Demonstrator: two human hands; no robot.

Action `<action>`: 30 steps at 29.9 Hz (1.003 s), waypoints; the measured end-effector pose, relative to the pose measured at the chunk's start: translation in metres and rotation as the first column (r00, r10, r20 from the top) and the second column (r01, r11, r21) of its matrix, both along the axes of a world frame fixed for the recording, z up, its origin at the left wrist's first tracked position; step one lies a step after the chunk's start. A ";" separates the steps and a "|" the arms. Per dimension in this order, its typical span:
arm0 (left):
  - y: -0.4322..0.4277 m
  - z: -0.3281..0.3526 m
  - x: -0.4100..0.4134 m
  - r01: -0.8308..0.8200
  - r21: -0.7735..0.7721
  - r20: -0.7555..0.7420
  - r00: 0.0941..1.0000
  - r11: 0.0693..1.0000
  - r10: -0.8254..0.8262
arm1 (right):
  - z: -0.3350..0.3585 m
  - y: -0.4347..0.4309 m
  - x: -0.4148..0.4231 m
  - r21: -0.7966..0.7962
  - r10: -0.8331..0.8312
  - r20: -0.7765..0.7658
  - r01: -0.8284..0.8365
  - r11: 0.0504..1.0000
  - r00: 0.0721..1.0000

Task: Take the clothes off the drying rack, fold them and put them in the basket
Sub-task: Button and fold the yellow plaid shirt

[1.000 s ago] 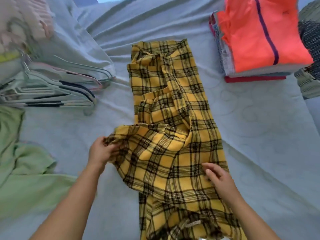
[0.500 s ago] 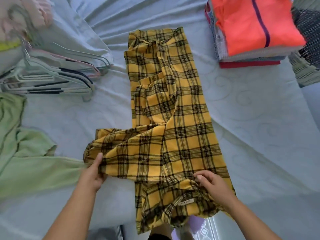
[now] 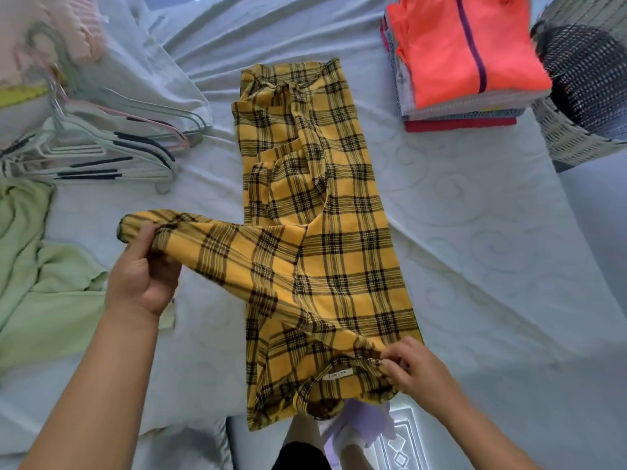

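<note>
Pale sheet (image 3: 475,232) covers the bed, creased and patterned with swirls. Left side: a heap of hangers (image 3: 101,147). Below them a green garment (image 3: 40,283) lies loose and rumpled. Top right: a folded stack (image 3: 458,96), orange piece uppermost. The basket (image 3: 570,140) sits just right of the stack, with something dark and mesh-like inside.

The shirt (image 3: 322,232), yellow plaid, lies lengthwise mid-bed, between the hangers and the stack and touching neither. Its near end hangs over the bed edge.

One sleeve (image 3: 220,245) is stretched out to the left, raised off the sheet. The left hand (image 3: 142,276) grips the sleeve's end, thumb on top and fingers curled beneath, close to the green garment.

The right hand (image 3: 417,368) is at the shirt's near end by the collar. Its fingers are bent and pinch the fabric just right of the label (image 3: 337,374).
</note>
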State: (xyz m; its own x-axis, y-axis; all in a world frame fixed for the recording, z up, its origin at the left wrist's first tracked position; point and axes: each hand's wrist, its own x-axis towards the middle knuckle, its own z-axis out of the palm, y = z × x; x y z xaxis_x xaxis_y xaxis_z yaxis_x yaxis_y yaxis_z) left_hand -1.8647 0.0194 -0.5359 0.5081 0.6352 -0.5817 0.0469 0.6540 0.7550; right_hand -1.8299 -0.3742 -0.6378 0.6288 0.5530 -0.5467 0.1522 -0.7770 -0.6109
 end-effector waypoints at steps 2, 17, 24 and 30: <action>-0.006 0.001 0.017 -0.024 0.042 0.005 1.000 0.999 0.024 | -0.002 0.004 -0.001 -0.002 0.035 0.016 -0.035 0.999 0.999; -0.118 -0.027 0.168 0.664 0.410 -0.341 0.748 0.625 -0.570 | -0.022 -0.015 0.014 -0.099 -0.422 -0.391 0.418 0.903 0.818; -0.134 -0.089 0.042 0.618 0.439 -0.661 0.714 0.652 -0.231 | -0.020 -0.005 0.012 -0.079 -0.453 -0.408 0.463 0.883 0.793; -0.208 -0.092 -0.046 0.915 0.180 -0.681 0.381 0.362 -0.625 | -0.020 0.012 0.010 -0.053 -0.556 -0.429 0.595 0.802 0.712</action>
